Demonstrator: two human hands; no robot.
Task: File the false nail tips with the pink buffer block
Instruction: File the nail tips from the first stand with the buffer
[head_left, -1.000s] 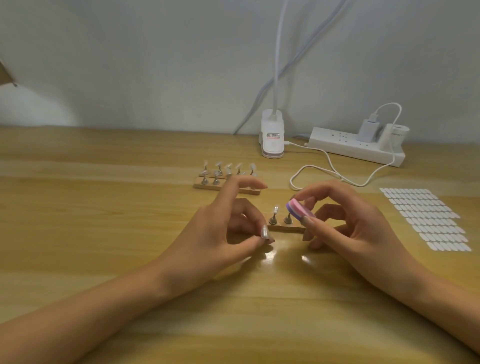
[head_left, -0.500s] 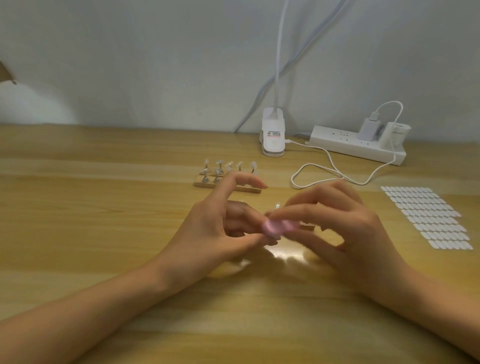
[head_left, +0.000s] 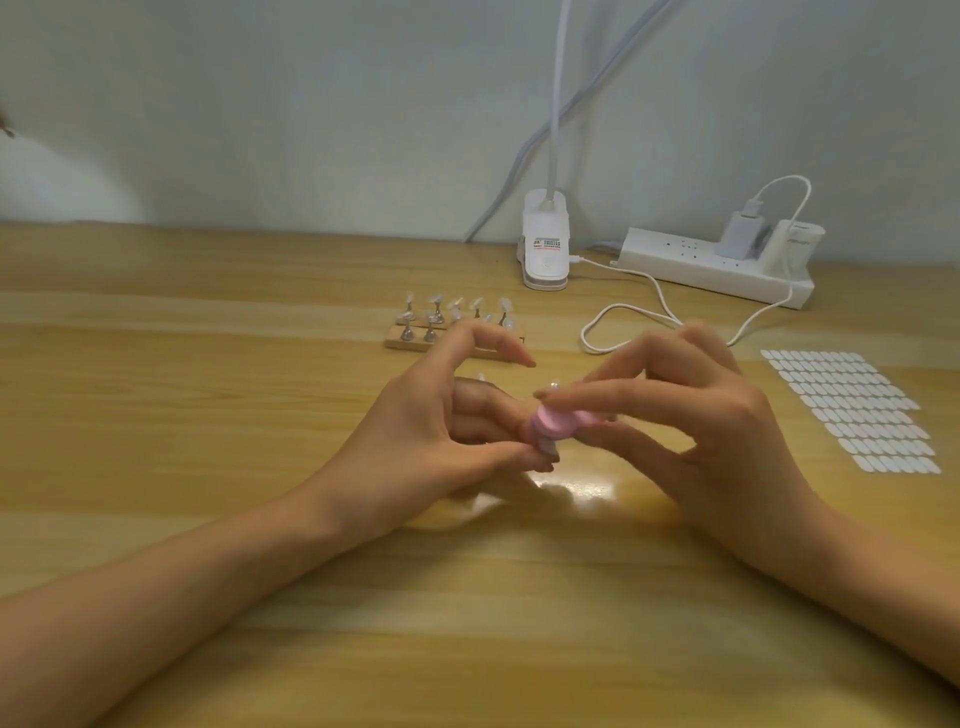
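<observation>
My right hand (head_left: 727, 415) pinches the pink buffer block (head_left: 558, 422) between thumb and fingers, its end lying on a false nail tip (head_left: 546, 447). My left hand (head_left: 441, 431) pinches that nail tip between thumb and middle finger at the table's middle, index finger raised. The tip is mostly hidden under the block. Behind my left hand a wooden holder (head_left: 410, 342) carries several nail tips on metal stands. A second stand with a tip (head_left: 553, 385) peeks out between my hands.
A sheet of white adhesive tabs (head_left: 852, 410) lies at the right. At the back are a white clip lamp base (head_left: 545, 249), a power strip (head_left: 717, 267) with chargers, and a looping white cable (head_left: 634, 317). The wooden table (head_left: 208, 415) runs to the wall.
My right hand has brought the buffer block leftward and down onto the nail tip that my left hand holds. My left hand has stayed almost where it was.
</observation>
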